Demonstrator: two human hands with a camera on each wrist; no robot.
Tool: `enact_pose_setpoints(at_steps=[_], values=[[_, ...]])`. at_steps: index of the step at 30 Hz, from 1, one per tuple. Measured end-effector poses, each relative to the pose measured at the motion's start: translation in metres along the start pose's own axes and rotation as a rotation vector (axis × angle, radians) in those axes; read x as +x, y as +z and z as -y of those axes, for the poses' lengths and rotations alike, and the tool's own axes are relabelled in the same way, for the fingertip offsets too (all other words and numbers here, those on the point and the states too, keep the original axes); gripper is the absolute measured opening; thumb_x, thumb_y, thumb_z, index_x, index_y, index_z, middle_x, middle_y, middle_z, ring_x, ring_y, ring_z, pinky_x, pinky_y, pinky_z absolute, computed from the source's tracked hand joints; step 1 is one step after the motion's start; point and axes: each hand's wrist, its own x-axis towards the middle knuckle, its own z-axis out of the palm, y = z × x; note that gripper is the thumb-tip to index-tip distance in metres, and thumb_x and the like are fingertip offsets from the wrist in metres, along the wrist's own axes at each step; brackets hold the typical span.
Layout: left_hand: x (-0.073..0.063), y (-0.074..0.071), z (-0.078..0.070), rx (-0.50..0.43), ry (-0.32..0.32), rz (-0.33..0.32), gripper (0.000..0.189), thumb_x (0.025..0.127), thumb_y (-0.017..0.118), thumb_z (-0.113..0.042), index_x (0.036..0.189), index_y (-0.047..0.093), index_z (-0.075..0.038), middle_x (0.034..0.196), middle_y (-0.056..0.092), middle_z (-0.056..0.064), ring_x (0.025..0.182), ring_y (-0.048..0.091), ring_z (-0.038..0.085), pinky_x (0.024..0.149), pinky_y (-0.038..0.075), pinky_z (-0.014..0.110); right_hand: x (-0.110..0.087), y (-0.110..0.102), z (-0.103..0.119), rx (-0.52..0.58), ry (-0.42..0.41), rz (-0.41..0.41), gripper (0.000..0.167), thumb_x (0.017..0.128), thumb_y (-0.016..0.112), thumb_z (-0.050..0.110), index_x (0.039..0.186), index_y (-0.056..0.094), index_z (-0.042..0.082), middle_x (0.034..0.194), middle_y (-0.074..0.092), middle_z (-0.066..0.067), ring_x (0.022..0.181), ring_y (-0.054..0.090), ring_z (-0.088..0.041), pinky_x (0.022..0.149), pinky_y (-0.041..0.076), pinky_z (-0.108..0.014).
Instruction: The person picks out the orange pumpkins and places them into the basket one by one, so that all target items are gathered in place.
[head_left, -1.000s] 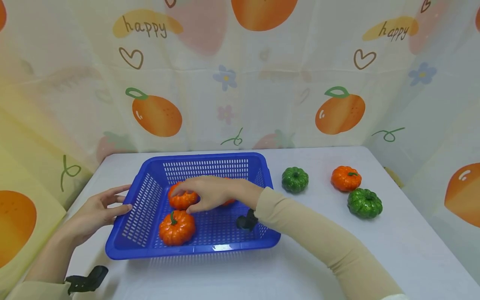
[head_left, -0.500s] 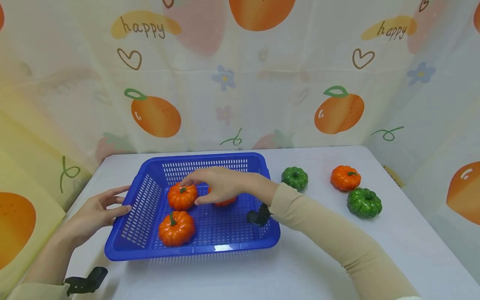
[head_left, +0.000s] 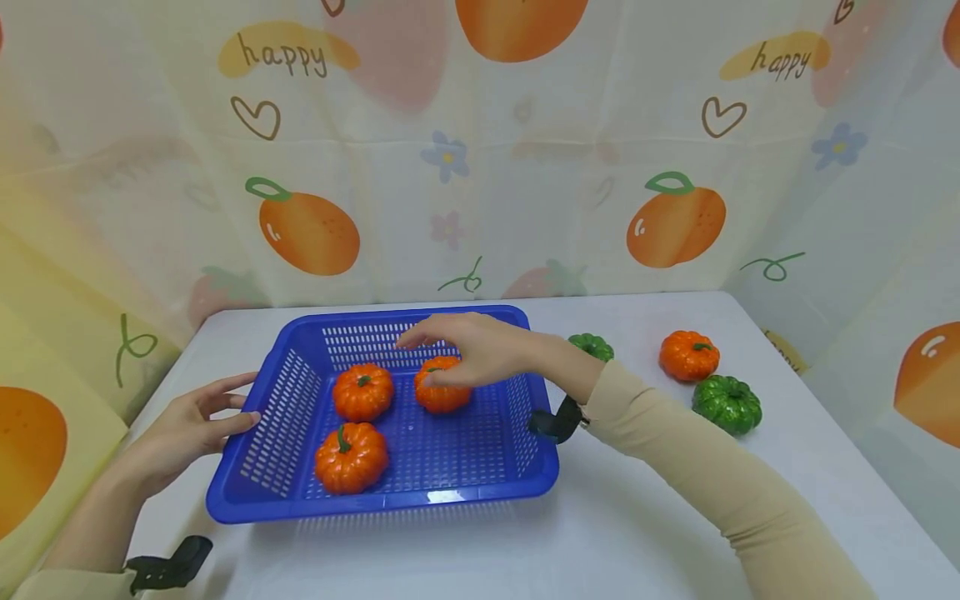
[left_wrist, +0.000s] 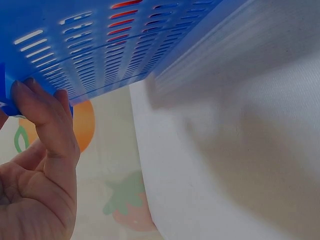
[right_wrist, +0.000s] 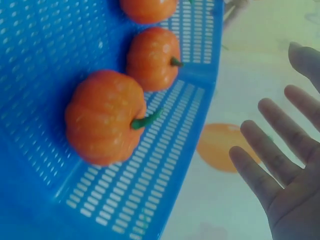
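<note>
My left hand (head_left: 197, 421) grips the left rim of a blue plastic basket (head_left: 382, 502); in the left wrist view its fingers (left_wrist: 52, 117) curl against the basket's outer side just under the rim. Three orange pumpkins lie in the basket: a front-left pumpkin (head_left: 351, 458), one behind it (head_left: 363, 392), and a right-hand pumpkin (head_left: 442, 398). Above that last pumpkin, partly covering it in the head view, hovers my right hand (head_left: 483, 346). Its fingers are spread and hold nothing, as the right wrist view shows the bare palm (right_wrist: 295, 200).
Right of the basket on the white table (head_left: 637, 500) are a green pumpkin (head_left: 592, 346), partly behind the right forearm, an orange pumpkin (head_left: 688, 357) and another green pumpkin (head_left: 727, 405). A fruit-printed curtain (head_left: 525, 183) hangs behind the table.
My right hand has moved right and up, from over the left pumpkins to over the right-hand one, uncovering the pumpkins on the left. The left hand and basket stay in place.
</note>
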Motion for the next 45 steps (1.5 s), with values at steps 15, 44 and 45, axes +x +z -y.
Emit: enact_pose_setpoints(at_steps=[15, 44, 45], values=[[0.0, 0.0, -0.001, 0.008, 0.005, -0.003, 0.071, 0.09, 0.059, -0.028, 0.145, 0.021, -0.004, 0.107, 0.052, 0.013, 0.078, 0.064, 0.018, 0.069, 0.054, 0.031, -0.038, -0.013, -0.023, -0.018, -0.041, -0.18, 0.048, 0.086, 0.064, 0.024, 0.13, 0.05, 0.011, 0.13, 0.053, -0.002, 0.119, 0.05, -0.014, 0.1, 0.041, -0.033], [-0.001, 0.0, -0.001, 0.012, 0.008, 0.002, 0.07, 0.091, 0.058, -0.026, 0.146, 0.02, -0.002, 0.113, 0.049, 0.02, 0.079, 0.064, 0.016, 0.069, 0.054, 0.03, -0.113, -0.015, -0.057, 0.004, 0.124, -0.386, 0.054, 0.083, 0.068, 0.018, 0.132, 0.047, 0.014, 0.132, 0.052, -0.004, 0.122, 0.047, -0.02, 0.097, 0.043, -0.042], [-0.001, 0.0, -0.001, 0.011, 0.008, 0.003, 0.07, 0.092, 0.057, -0.025, 0.146, 0.019, -0.002, 0.113, 0.05, 0.02, 0.079, 0.064, 0.016, 0.069, 0.054, 0.03, -0.116, -0.016, -0.059, 0.006, 0.128, -0.394, 0.054, 0.083, 0.069, 0.018, 0.132, 0.047, 0.014, 0.132, 0.052, -0.004, 0.122, 0.047, -0.02, 0.097, 0.043, -0.042]])
